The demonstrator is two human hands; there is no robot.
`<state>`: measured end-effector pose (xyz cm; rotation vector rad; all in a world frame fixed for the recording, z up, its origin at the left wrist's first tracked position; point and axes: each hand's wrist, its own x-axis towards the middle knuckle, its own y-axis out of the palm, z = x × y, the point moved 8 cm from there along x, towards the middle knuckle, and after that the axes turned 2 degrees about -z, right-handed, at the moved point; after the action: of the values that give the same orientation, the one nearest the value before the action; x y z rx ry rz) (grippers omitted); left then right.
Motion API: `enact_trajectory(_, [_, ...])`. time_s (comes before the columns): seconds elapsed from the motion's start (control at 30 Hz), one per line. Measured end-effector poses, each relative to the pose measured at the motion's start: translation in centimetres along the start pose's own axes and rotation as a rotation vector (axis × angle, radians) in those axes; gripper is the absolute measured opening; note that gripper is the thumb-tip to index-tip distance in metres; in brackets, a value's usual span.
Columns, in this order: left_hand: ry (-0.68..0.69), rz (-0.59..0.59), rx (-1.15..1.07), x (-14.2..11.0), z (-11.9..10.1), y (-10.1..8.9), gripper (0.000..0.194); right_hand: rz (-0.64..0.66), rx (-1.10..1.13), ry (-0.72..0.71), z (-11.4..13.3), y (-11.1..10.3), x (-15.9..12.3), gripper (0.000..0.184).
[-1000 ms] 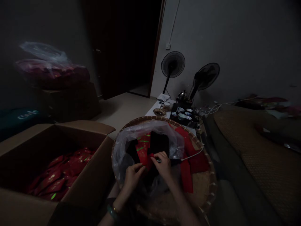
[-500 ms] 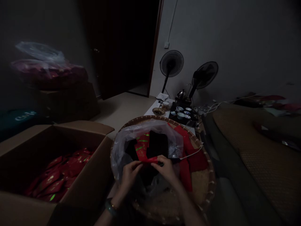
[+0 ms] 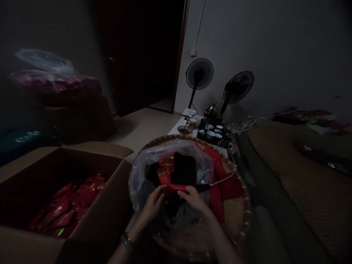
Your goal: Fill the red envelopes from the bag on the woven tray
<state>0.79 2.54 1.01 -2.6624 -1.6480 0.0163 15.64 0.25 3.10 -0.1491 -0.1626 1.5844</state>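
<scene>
Over a round bamboo basket (image 3: 249, 216), my left hand (image 3: 154, 201) and my right hand (image 3: 194, 198) pinch a narrow red piece (image 3: 178, 187) between them. Whether it is cloth or a packet I cannot tell in the dim light. A dark, stick-like thing (image 3: 203, 187) with a white cord (image 3: 224, 180) lies right by my right hand; I cannot make out whether that hand touches it. Beneath my hands spreads a clear plastic bag (image 3: 140, 161), with red packets (image 3: 165, 170) and black pieces (image 3: 183, 168) inside. Flat red pieces (image 3: 217, 200) lie at the basket's right side.
A cardboard box (image 3: 110, 194) with many red packets stands at left. Beyond the basket, a low table holds a black tray (image 3: 202, 137) of cups. Two fans (image 3: 199, 74) stand behind it. At right lies a woven mat (image 3: 299, 176).
Both hands stay on the red piece, with the left fingers shifted slightly and curled closer to it. The whole view has drifted a little. Other things lie as before.
</scene>
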Motion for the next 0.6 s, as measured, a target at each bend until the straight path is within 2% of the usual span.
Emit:
enact_trajectory(0.2, [0.065, -0.030, 0.246, 0.4, 0.0, -0.8, 0.032, 0.059, -0.050, -0.015, 0.2, 0.2, 0.5, 0.047])
enact_trajectory(0.3, [0.142, -0.164, 0.461, 0.3, -1.5, -1.7, 0.030, 0.074, -0.279, 0.013, 0.3, 0.4, 0.6, 0.041])
enact_trajectory(0.37, [0.248, -0.269, 0.564, -0.1, -3.5, -1.9, 0.036, 0.104, -0.516, 0.006, 0.5, 1.1, 0.7, 0.035])
enact_trajectory(0.4, [0.326, -0.282, 0.592, -0.3, -4.7, -1.5, 0.038, 0.127, -0.636, -0.014, 0.8, 1.6, 0.7, 0.032])
enact_trajectory(0.47, [0.415, -0.230, 0.622, -0.4, -6.4, -0.4, 0.031, 0.172, -0.830, -0.079, 1.4, 3.0, 0.9, 0.025])
enact_trajectory(0.53, [0.376, -0.147, 0.642, 0.2, -6.7, 0.6, 0.023, 0.195, -0.921, -0.151, 2.2, 4.2, 1.1, 0.028])
enact_trajectory(0.6, [0.299, -0.127, 0.635, 0.9, -6.4, 0.6, 0.022, 0.204, -0.937, -0.212, 2.9, 5.0, 1.4, 0.031])
